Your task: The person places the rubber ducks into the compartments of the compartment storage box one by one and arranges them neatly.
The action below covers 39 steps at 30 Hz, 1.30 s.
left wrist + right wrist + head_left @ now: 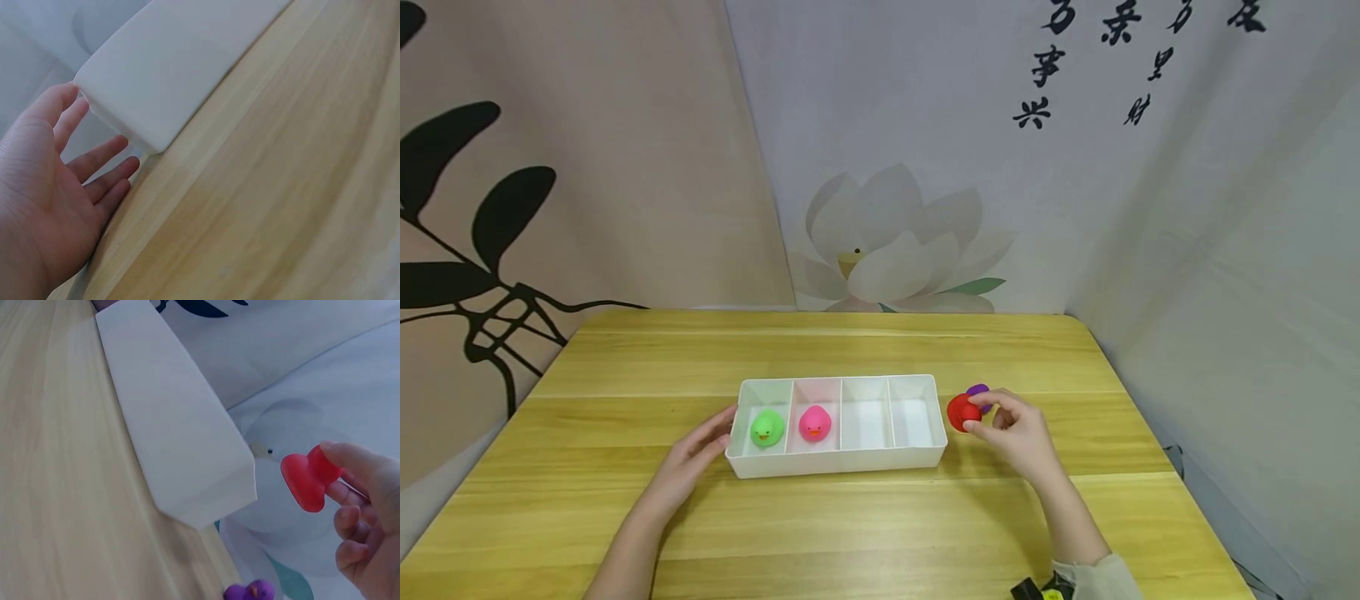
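Observation:
A white tray (880, 461) with a row of compartments sits on the table. In its leftmost compartment is a green rubber duck (767, 428), and a pink rubber duck (815, 424) occupies the one beside it. My left hand (692, 458) rests at the tray's left end, fingers fairly straight, fingertips right at the wall (144, 94). My right hand (1017, 431) pinches a red rubber duck (307, 478) between thumb and fingers, raised just off the tray's right end. Behind it, a purple rubber duck (250, 590) stands on the table, partly hidden in the head view.
The wooden table (880, 533) reaches back to a fabric backdrop (925, 125) printed with a lotus and black characters. More cloth hangs along the right side (1240, 292). A dark wrist device (1045, 590) shows at the right sleeve.

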Motion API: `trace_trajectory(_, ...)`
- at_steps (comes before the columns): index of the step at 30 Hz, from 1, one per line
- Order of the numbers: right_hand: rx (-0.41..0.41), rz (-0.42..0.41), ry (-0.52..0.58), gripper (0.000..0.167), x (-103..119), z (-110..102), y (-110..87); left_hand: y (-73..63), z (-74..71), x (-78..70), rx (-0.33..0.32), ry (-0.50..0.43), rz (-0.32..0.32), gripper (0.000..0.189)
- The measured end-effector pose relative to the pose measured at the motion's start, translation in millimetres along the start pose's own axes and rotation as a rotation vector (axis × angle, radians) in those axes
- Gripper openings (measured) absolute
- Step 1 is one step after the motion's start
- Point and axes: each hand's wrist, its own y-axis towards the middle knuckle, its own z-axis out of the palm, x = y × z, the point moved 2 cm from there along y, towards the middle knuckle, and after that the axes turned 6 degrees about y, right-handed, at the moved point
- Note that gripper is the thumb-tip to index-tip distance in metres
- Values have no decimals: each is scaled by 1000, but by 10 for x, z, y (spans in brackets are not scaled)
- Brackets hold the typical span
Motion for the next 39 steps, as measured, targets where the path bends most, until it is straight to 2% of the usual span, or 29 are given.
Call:
trace_trajectory(4,27,-23,62,27,115,81,22,-2,2,-2,0,0,15,46)
trace_trajectory(7,63,-52,101,27,287,155,26,-2,2,-6,2,-4,8,47)
trace_trajectory(11,104,-72,96,26,520,247,31,1,3,0,2,-15,0,47)
trace_trajectory(14,130,-54,81,26,595,312,54,-2,2,9,5,-23,-4,47)
trace_trajectory(21,181,-34,132,27,339,508,195,-10,-3,15,10,-22,7,47)
trace_trajectory(30,239,4,125,24,329,720,314,-12,1,-9,0,-16,26,47)
trace_trajectory(39,293,9,98,25,308,904,415,-7,-5,-7,-7,16,12,47)
